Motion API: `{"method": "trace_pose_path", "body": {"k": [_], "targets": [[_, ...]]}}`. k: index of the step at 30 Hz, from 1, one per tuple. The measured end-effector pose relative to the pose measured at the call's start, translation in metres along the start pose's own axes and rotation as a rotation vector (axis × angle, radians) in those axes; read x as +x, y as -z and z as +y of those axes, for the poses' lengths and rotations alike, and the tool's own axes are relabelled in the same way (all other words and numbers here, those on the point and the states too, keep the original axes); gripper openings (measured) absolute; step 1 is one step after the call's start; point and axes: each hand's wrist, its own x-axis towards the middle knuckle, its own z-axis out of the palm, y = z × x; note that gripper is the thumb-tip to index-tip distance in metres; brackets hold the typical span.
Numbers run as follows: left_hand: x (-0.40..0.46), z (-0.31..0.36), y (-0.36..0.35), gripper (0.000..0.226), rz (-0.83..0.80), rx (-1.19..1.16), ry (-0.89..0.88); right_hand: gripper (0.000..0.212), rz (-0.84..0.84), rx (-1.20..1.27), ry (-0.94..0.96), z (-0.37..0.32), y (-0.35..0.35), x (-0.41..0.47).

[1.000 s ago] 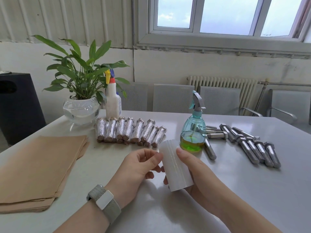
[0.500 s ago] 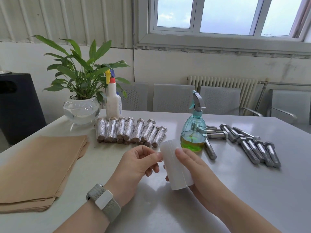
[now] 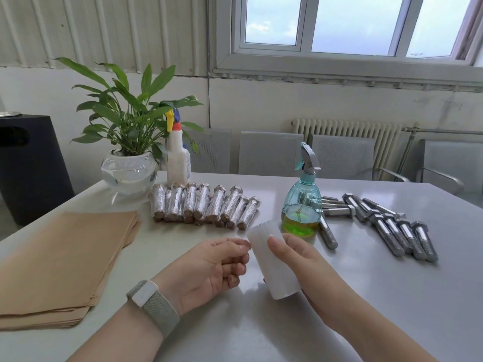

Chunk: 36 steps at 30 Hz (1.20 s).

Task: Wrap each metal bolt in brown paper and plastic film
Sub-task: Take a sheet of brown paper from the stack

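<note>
Right hand: fingers hidden behind film roll. Paper stack cut off at left edge. Bolt head hidden behind teal spray bottle.

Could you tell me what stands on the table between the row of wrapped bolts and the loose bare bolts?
In the head view, the teal spray bottle stands between the wrapped bolts and the bare bolts.

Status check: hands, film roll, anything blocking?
Right hand grips film roll. Left hand pinching at its edge. Bare bolts wait right. Nothing blocking.
</note>
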Motion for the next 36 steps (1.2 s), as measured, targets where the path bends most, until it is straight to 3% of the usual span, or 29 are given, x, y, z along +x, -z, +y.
{"method": "trace_pose_path", "body": {"k": [8,12,17,24,29,32,36], "targets": [[0.005,-0.010,-0.009,0.027,0.056,0.017,-0.103,0.050,-0.028,0.001,0.010,0.004,-0.004,0.000],[0.005,-0.016,-0.014,0.025,0.084,-0.043,-0.159,0.042,-0.023,0.015,0.009,0.007,-0.003,0.002],[0.008,-0.020,-0.017,0.023,0.153,-0.104,-0.169,0.044,-0.004,-0.080,0.092,0.009,-0.003,0.002],[0.013,-0.025,-0.019,0.032,0.184,-0.133,-0.332,0.055,0.015,-0.039,0.065,0.007,-0.009,0.000],[0.017,-0.027,-0.022,0.017,0.437,0.188,-0.596,0.059,-0.054,0.133,-0.052,0.004,-0.011,-0.001],[0.013,-0.028,-0.024,0.020,0.548,0.353,-0.744,0.051,-0.144,0.244,-0.105,0.000,-0.015,-0.004],[0.011,-0.028,-0.026,0.019,0.666,0.502,-0.854,0.058,-0.138,0.363,-0.153,0.000,-0.020,-0.005]]}}
